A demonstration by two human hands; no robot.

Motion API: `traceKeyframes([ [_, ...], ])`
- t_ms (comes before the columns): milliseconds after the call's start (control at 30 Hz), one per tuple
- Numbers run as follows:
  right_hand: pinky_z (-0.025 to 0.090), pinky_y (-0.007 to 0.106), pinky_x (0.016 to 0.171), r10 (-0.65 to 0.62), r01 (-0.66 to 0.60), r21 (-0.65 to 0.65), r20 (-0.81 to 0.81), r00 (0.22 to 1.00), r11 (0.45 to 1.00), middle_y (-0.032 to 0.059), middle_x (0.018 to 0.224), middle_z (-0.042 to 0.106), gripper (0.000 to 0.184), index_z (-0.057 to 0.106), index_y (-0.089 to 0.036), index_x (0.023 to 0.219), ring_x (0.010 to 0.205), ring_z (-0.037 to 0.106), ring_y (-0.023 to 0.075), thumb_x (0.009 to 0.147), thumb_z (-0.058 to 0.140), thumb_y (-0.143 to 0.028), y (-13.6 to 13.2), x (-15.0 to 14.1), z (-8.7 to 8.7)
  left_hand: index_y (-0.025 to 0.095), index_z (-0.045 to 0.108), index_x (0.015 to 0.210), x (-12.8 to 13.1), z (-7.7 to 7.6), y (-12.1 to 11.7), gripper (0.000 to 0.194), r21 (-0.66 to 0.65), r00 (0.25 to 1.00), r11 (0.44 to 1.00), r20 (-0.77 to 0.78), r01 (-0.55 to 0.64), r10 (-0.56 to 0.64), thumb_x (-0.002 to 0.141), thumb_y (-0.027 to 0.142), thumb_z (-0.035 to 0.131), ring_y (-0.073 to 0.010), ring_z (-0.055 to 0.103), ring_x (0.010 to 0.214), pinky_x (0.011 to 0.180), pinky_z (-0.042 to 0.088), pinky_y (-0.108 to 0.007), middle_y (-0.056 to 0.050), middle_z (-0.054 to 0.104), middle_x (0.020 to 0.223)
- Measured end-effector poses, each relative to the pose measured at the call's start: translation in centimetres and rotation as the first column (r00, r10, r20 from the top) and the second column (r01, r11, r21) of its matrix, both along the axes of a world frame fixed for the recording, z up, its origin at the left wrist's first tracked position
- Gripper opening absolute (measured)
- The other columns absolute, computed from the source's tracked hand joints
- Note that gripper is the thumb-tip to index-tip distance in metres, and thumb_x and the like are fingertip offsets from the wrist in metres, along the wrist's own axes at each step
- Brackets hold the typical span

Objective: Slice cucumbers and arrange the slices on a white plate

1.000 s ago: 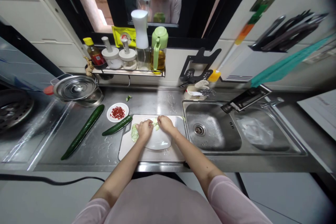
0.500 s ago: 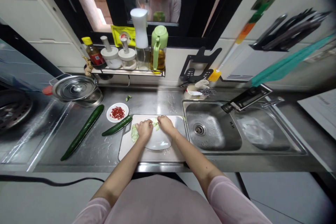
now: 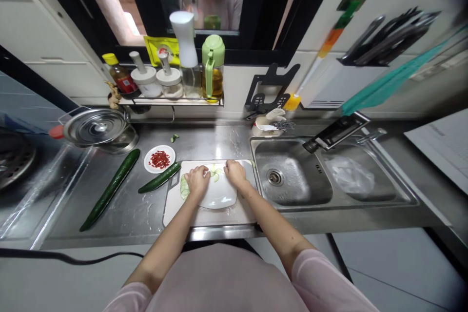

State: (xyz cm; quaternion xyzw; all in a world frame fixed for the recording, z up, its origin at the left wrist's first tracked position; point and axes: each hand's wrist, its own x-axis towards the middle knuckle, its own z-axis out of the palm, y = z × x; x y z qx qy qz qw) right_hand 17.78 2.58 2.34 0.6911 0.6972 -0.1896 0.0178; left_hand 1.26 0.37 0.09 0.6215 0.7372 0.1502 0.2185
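Note:
A white plate rests on the light cutting board, with several pale green cucumber slices near its far side. My left hand is over the plate's left side, its fingers curled together; whatever they hold is hidden. Beside that hand, a row of overlapping cucumber slices lies on the board. Over the plate's far right edge, my right hand is closed too, fingertips near the slices, and I cannot make out what is in them. A cut piece of cucumber lies against the board's left edge.
A whole cucumber and a small dish of chopped red pieces lie to the left. Behind them stands a lidded steel pot. The double sink is on the right. A shelf of seasoning bottles hangs at the back.
Both hands have drawn slightly apart, uncovering more of the slices on the plate. The right hand has shifted off them to the right. The whole view has moved a little.

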Motion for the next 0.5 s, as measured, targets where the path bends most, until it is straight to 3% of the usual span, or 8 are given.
traceKeyframes([
  [233, 0.041, 0.028, 0.080, -0.027, 0.029, -0.052, 0.023, 0.999, 0.998, 0.0129, 0.111, 0.064, 0.027, 0.058, -0.018, 0.110, 0.104, 0.058, 0.0221, 0.093, 0.048, -0.037, -0.5, -0.8, -0.4, 0.024, 0.066, 0.084, 1.0, 0.0, 0.5, 0.020, -0.030, 0.998, 0.998, -0.027, 0.053, -0.053, 0.084, 0.041, 0.055, -0.0247, 0.054, 0.096, 0.085, 0.027, -0.038, -0.005, 0.069, 0.096],
  [500, 0.042, 0.028, 0.078, -0.021, 0.023, -0.051, 0.030, 0.999, 0.998, 0.0131, 0.109, 0.065, 0.026, 0.058, -0.017, 0.110, 0.103, 0.059, 0.0223, 0.093, 0.049, -0.035, -0.2, -0.6, -0.7, 0.024, 0.066, 0.085, 1.3, -0.3, 0.6, 0.021, -0.048, 0.997, 0.998, -0.061, 0.045, -0.048, 0.084, 0.042, 0.055, -0.0253, 0.053, 0.098, 0.086, 0.026, -0.039, -0.006, 0.069, 0.097],
])
